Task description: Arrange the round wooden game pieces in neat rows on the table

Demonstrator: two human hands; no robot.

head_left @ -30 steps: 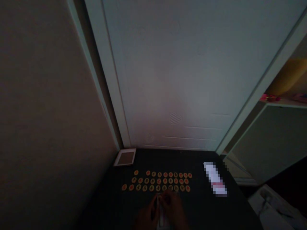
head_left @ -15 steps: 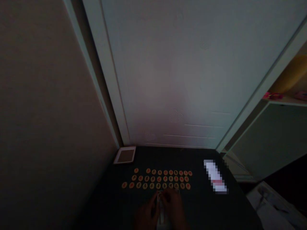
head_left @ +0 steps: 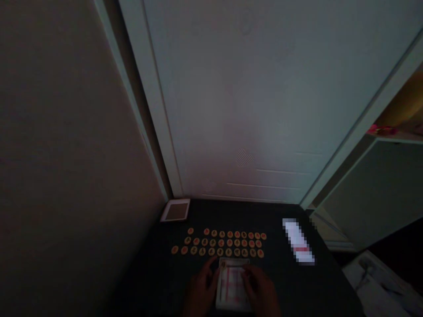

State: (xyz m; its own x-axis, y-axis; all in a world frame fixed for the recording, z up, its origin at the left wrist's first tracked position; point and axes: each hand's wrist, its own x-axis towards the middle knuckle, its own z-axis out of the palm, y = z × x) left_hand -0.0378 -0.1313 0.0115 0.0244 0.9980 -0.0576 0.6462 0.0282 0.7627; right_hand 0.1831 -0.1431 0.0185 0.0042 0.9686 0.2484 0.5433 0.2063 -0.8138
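Note:
Between my hands lies a paper game board (head_left: pixel 233 284), a pale sheet with a red grid, near the table's front edge. My left hand (head_left: pixel 201 290) grips its left edge, and my right hand (head_left: pixel 259 288) has its fingers on the right part. Just beyond the board, several round wooden game pieces (head_left: pixel 221 243) with dark and red marks stand in rows on the dark table (head_left: pixel 307 286). The dim light hides the marks' details.
A white-framed flat square (head_left: pixel 175 210) lies at the table's far left corner, and a blurred white packet (head_left: pixel 298 241) lies at the right. A white door (head_left: pixel 238 110) stands behind the table, a wall (head_left: pixel 66 132) at left, and shelves (head_left: pixel 386 185) at right.
The narrow folded strip between my hands has opened into a wide sheet. My hands have moved apart, and my right hand has shifted rightward. The view has tilted slightly.

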